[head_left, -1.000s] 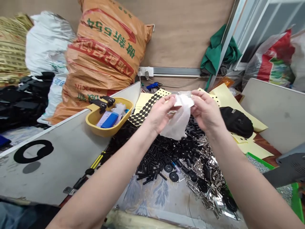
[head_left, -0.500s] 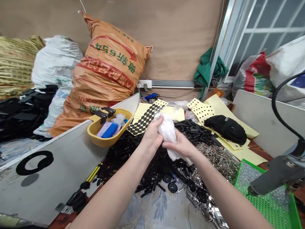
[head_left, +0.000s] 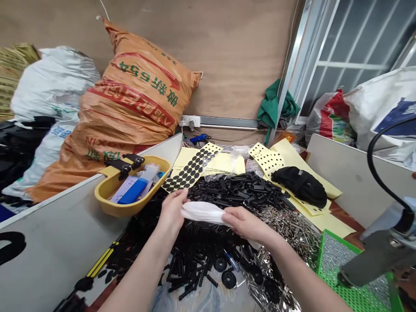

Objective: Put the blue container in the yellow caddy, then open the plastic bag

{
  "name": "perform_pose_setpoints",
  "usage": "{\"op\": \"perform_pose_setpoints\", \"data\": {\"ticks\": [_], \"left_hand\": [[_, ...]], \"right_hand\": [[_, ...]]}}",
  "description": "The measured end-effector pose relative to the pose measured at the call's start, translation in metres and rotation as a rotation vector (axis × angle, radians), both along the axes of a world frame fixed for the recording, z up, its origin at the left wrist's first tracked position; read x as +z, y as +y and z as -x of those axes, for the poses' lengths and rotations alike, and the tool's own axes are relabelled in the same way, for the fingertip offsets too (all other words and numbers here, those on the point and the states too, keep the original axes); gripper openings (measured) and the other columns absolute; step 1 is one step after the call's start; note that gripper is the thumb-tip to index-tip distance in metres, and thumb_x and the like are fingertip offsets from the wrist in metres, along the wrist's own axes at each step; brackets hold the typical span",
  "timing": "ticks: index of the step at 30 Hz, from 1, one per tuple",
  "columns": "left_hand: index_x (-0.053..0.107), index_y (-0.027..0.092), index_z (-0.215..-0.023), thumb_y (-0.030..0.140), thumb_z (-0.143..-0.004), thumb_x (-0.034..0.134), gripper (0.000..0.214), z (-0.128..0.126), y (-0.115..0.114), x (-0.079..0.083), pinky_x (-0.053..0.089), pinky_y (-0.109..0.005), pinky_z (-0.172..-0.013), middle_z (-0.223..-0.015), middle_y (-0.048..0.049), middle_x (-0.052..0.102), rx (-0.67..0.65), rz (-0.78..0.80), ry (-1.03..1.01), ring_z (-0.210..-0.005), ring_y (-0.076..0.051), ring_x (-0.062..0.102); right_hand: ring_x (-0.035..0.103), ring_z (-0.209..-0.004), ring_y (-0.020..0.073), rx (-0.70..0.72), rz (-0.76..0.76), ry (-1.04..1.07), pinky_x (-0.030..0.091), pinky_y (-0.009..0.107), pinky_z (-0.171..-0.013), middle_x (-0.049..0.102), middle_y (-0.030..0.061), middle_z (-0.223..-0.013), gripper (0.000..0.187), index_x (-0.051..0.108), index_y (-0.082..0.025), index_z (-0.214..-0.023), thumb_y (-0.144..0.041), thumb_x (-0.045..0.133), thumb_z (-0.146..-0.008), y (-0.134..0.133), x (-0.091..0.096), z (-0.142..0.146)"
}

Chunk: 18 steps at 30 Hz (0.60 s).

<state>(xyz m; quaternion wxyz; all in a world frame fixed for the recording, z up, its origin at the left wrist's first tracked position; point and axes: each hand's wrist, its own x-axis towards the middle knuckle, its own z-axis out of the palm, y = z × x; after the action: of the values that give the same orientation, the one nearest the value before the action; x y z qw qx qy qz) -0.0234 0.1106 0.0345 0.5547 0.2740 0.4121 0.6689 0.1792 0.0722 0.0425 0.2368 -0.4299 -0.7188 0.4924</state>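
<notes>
White cloth [head_left: 203, 212]: spanning between my hands, held just above the black plastic parts [head_left: 234, 187].
Left hand [head_left: 172, 212]: fingers closing on the cloth's left end.
Right hand [head_left: 243, 223]: fingers gripping its right end.

Behind the orange woven sack [head_left: 130, 112], a plywood wall [head_left: 237, 56] rises, with a white power socket strip [head_left: 190, 121] and a metal rail [head_left: 227, 122] low on it. Right of the sack stands a metal-framed window [head_left: 351, 47] with a green cloth [head_left: 276, 106] draped on its frame; grey partition panels [head_left: 357, 182] edge the bench.
</notes>
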Motion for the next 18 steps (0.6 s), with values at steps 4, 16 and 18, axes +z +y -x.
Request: {"op": "perform_pose_setpoints", "data": {"ticks": [4, 16, 18], "left_hand": [[0.063, 0.028, -0.104, 0.018, -0.055, 0.079, 0.053, -0.014, -0.050, -0.001, 0.037, -0.041, -0.102, -0.115, -0.0040, 0.061, -0.059, -0.288, 0.704, -0.119, -0.029, 0.046], [0.051, 0.023, -0.098, 0.056, -0.060, 0.077, 0.056, 0.004, -0.135, 0.008, 0.015, -0.018, -0.037, -0.061, 0.0080, 0.047, -0.725, 0.035, 0.088, -0.038, -0.002, 0.025], [0.048, 0.025, -0.095, 0.061, -0.064, 0.072, 0.053, 0.005, -0.136, -0.003, 0.016, -0.018, -0.038, -0.061, 0.0080, 0.045, -0.523, 0.033, 0.105, -0.040, -0.003, 0.025]], "right_hand": [[0.030, -0.053, 0.0084, 0.054, -0.085, -0.048, 0.019, 0.022, -0.046, 0.037, -0.0054, -0.057, 0.033, 0.045, -0.017, -0.061, -0.038, 0.056, -0.085, -0.004, 0.003, -0.012], [0.006, -0.029, 0.0025, 0.063, 0.738, 0.913, 0.015, 0.015, -0.032, 0.015, -0.0144, -0.034, 0.036, 0.063, -0.019, -0.076, -0.055, 0.067, -0.078, -0.058, -0.039, -0.010], [0.004, -0.030, 0.0032, 0.060, 0.750, 0.982, 0.018, 0.017, -0.033, 0.010, -0.0139, -0.035, 0.038, 0.067, -0.020, -0.072, -0.057, 0.064, -0.080, -0.064, -0.046, -0.001]]}}
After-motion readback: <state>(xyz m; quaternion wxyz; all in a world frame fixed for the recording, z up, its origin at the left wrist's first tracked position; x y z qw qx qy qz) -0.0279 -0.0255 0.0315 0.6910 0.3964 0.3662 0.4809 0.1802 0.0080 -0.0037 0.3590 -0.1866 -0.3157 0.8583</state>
